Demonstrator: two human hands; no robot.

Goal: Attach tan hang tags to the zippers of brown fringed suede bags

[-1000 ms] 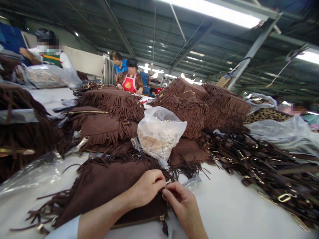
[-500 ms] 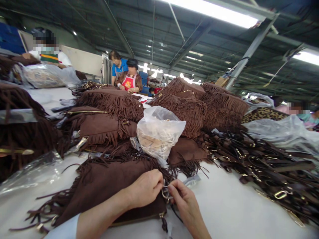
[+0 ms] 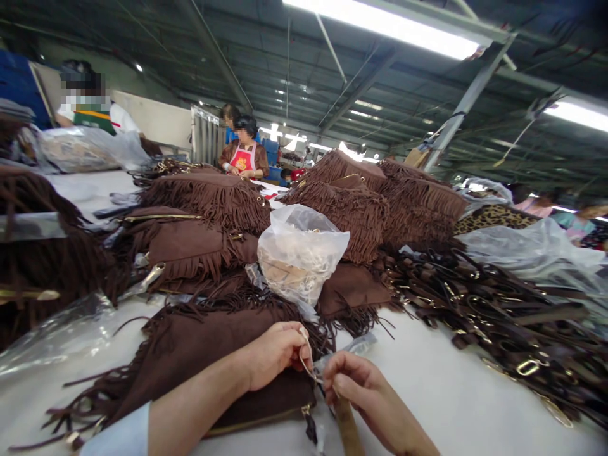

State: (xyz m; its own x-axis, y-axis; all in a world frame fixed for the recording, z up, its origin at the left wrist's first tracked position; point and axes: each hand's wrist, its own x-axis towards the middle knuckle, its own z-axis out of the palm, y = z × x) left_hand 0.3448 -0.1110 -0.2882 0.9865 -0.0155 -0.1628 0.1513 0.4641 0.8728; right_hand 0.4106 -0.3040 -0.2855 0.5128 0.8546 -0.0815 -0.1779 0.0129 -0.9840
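Both hands meet low over the near edge of the white desk (image 3: 427, 392). The left hand (image 3: 278, 351) rests on a dark brown suede fringed bag (image 3: 190, 354) lying flat in front of the person, its fingers pinched on a thin metal ring (image 3: 306, 358) at the bag's right end. The right hand (image 3: 358, 386) sits just beside it, fingers closed on the same bit of hardware, with a brown strap (image 3: 348, 430) running down from under the palm toward the camera.

Just behind the bag stands a clear plastic bag (image 3: 299, 253) stuffed with pale small parts, too jumbled to make out. Beyond it are heaps of fringed bags (image 3: 365, 202) in the same brown. To the right a tangled pile of dark straps with gold buckles (image 3: 498, 310) spreads over the desk. Far down the desk a person in a red apron (image 3: 244, 155) works, and another stands at the left (image 3: 90, 104).
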